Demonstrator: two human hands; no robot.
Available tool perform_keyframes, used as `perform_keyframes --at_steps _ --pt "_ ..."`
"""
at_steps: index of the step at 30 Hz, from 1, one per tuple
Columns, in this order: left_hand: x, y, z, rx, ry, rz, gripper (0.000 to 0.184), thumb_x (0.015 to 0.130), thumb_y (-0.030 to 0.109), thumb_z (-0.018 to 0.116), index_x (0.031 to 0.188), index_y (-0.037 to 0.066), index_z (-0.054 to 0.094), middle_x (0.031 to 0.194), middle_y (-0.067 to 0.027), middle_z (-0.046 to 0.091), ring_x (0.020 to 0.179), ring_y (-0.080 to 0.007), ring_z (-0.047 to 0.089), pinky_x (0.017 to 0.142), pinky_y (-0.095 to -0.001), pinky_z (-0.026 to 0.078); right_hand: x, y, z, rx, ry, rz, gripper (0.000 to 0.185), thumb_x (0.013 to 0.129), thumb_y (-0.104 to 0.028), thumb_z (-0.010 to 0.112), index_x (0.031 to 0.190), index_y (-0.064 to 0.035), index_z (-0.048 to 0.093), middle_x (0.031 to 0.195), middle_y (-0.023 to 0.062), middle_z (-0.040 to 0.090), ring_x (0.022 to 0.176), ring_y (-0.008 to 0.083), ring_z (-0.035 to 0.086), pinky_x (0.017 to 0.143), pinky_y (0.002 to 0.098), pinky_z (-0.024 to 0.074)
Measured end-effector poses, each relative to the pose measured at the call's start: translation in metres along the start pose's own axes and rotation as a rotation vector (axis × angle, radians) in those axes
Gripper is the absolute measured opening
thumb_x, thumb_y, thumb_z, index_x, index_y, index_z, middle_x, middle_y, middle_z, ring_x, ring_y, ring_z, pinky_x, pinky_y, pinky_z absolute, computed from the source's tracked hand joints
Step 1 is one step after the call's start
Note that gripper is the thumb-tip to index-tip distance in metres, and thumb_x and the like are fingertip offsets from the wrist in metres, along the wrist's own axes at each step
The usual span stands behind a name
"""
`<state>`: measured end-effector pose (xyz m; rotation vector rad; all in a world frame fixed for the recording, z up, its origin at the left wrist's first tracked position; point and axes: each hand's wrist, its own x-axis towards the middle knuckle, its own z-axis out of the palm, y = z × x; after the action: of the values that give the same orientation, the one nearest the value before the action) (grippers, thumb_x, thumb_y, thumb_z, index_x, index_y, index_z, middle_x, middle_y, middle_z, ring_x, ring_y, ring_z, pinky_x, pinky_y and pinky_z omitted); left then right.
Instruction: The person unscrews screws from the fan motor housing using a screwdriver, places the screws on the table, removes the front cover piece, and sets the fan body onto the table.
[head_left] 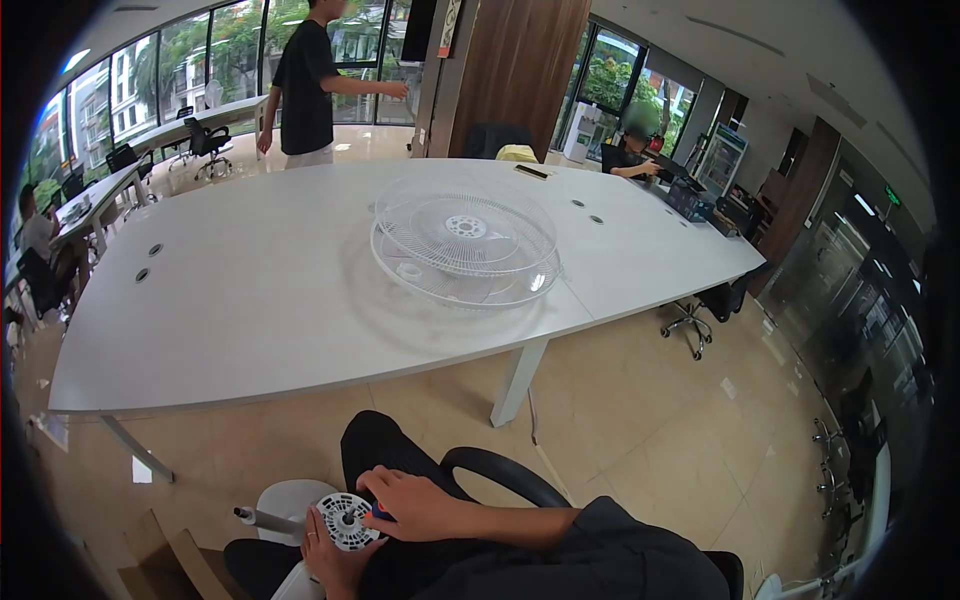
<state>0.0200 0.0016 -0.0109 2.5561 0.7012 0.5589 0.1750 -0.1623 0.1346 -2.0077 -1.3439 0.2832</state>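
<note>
Low in the view, a white round fan motor housing (350, 521) with a slotted face and a central shaft rests near my lap. My left hand (333, 558) is wrapped round its lower left side. Above and right of it, my right hand (405, 503) is closed round a small blue and red object (381, 512), which touches the housing's right side; its exact shape is hidden by the fingers. A grey-white pole (270, 521) sticks out to the left of the housing, over a white rounded base (292, 497).
A white table (250, 300) holds clear fan grilles (465, 245) and a dark phone-like object (531, 172). One person (305, 90) stands behind it; another (630, 155) sits at the far right. An open cardboard box (165, 560) stands lower left. A black chair armrest (505, 470) is beside me.
</note>
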Motion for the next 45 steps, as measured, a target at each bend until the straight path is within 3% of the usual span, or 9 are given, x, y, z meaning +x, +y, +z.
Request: perform_keyframes --at_steps 3,9,18,21,27,29,35,41,45 --pt "0.000 0.008 -0.002 0.075 -0.060 -0.064 0.131 0.043 0.059 0.097 0.144 -0.008 0.049 0.148 -0.0274 0.054 0.131 -0.0425 0.057 0.109 -0.0501 0.044 0.008 -0.020 -0.015 -0.195 -0.147 0.392 0.050 0.101 -0.042 0.063 0.124 -0.0005 0.048 0.108 0.0232 0.064 0.090 0.0414 0.071 0.069 0.0496 0.0561" --pt "-0.003 0.012 0.004 0.031 0.063 -0.008 0.109 0.051 0.050 0.097 0.138 -0.004 0.059 0.150 -0.0219 0.054 0.141 -0.0392 0.049 0.116 -0.0526 0.036 0.004 0.022 -0.008 0.164 0.014 -0.244 0.040 0.094 -0.025 0.070 0.120 -0.0034 0.049 0.110 0.0180 0.062 0.095 0.0412 0.068 0.083 0.0496 0.0525" --pt "-0.013 0.005 0.025 -0.077 0.256 0.209 0.055 0.067 0.027 0.092 0.114 0.010 0.068 0.138 -0.0102 0.063 0.138 -0.0363 0.052 0.119 -0.0593 0.030 0.001 0.016 0.011 0.037 0.039 0.050 0.040 0.097 -0.033 0.070 0.117 -0.0035 0.051 0.109 0.0183 0.061 0.090 0.0396 0.067 0.081 0.0483 0.0531" --pt "-0.010 0.002 0.024 -0.090 0.220 0.230 0.052 0.069 0.022 0.090 0.113 0.008 0.067 0.134 -0.0107 0.065 0.134 -0.0364 0.054 0.115 -0.0555 0.035 -0.003 0.011 0.002 0.238 0.023 -0.318 0.034 0.099 -0.029 0.067 0.115 -0.0026 0.051 0.105 0.0179 0.061 0.084 0.0412 0.067 0.072 0.0473 0.0543" --pt "-0.007 -0.001 0.022 -0.105 0.315 0.327 0.040 0.073 0.029 0.090 0.093 0.008 0.064 0.129 -0.0136 0.067 0.125 -0.0403 0.059 0.109 -0.0569 0.041 -0.001 -0.012 0.010 0.024 -0.031 0.236 0.033 0.092 -0.020 0.071 0.115 -0.0030 0.055 0.107 0.0184 0.062 0.100 0.0396 0.063 0.083 0.0475 0.0520" --pt "-0.004 0.007 0.014 -0.047 0.248 0.318 0.038 0.072 0.034 0.091 0.096 0.010 0.073 0.132 -0.0145 0.067 0.128 -0.0398 0.058 0.111 -0.0566 0.039 0.001 0.005 0.002 0.131 0.108 -0.198 0.036 0.086 -0.013 0.072 0.117 -0.0033 0.058 0.108 0.0186 0.063 0.099 0.0400 0.064 0.083 0.0460 0.0531" --pt "-0.012 -0.002 0.012 -0.031 0.103 0.265 0.052 0.066 0.040 0.093 0.111 0.020 0.078 0.146 -0.0077 0.059 0.140 -0.0313 0.048 0.116 -0.0588 0.033 0.004 -0.021 -0.005 -0.202 -0.050 0.427 0.035 0.089 -0.021 0.075 0.116 -0.0036 0.060 0.104 0.0194 0.068 0.087 0.0380 0.070 0.076 0.0456 0.0559" --pt "-0.014 0.003 0.001 -0.070 0.108 0.246 0.043 0.065 0.037 0.093 0.103 0.022 0.079 0.144 -0.0068 0.059 0.139 -0.0293 0.049 0.116 -0.0592 0.033 -0.005 -0.003 -0.009 0.120 -0.032 -0.122 0.040 0.092 -0.029 0.075 0.119 -0.0043 0.058 0.103 0.0199 0.071 0.080 0.0363 0.071 0.072 0.0443 0.0546" --pt "-0.013 0.005 0.000 -0.069 0.143 0.219 0.038 0.063 0.034 0.094 0.096 0.020 0.080 0.142 -0.0058 0.062 0.137 -0.0294 0.053 0.114 -0.0566 0.035 -0.006 -0.022 -0.008 -0.037 -0.052 0.262 0.041 0.089 -0.024 0.078 0.121 -0.0053 0.059 0.107 0.0180 0.069 0.087 0.0356 0.070 0.076 0.0431 0.0547"
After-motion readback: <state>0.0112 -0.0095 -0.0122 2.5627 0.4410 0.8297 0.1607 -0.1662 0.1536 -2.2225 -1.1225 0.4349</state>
